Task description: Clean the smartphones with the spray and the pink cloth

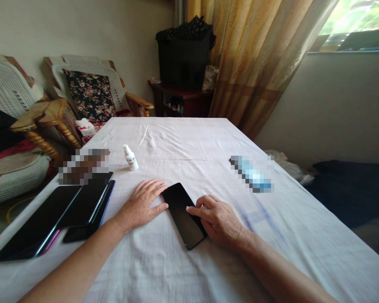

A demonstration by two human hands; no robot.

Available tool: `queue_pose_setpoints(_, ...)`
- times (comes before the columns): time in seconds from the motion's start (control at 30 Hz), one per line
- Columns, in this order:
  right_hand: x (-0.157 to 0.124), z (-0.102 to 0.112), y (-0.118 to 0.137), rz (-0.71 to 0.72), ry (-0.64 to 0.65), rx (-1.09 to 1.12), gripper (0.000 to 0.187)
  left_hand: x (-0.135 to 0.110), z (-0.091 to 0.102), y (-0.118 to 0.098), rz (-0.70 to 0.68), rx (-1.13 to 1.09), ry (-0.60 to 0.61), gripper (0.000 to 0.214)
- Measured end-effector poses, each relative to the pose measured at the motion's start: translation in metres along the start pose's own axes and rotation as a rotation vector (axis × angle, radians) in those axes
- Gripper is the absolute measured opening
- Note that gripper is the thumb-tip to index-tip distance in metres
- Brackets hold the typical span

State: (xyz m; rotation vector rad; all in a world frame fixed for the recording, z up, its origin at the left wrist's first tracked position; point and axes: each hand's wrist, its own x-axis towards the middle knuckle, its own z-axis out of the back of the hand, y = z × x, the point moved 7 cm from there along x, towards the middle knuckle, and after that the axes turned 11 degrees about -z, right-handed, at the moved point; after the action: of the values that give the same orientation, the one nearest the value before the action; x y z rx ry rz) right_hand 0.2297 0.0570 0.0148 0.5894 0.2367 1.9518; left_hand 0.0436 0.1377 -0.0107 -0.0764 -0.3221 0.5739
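A black smartphone (185, 221) lies screen up on the white tablecloth, its screen dark. My left hand (145, 203) rests flat at its upper left edge, fingers stretched out and thumb touching or very near the side. Over the right part of the screen, my right hand (217, 219) is closed, with its fingertips on the glass. A bit of white, apparently a small wipe (203, 206), shows between those fingers; most of it is hidden. Beyond my left hand stands a small white spray bottle (131, 158).
Several dark phones or tablets (39, 219) lie overlapped at the left of the table (183, 139). Blurred-out items lie at the left and right, the right one bluish (252, 173). Wooden armchairs (91, 84), a television (183, 61) and a curtain (255, 54) stand beyond.
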Motion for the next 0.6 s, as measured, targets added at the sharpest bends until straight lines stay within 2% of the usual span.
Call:
queue_pose_setpoints(0.3,-0.006,0.005,0.007,0.1,0.03,0.087,0.04,0.0,-0.002,0.001,0.003,0.001,-0.002,0.051)
queue_pose_setpoints(0.6,0.0,0.001,0.014,0.043,0.015,-0.025,0.04,-0.001,-0.003,0.001,-0.003,0.015,-0.015,0.051)
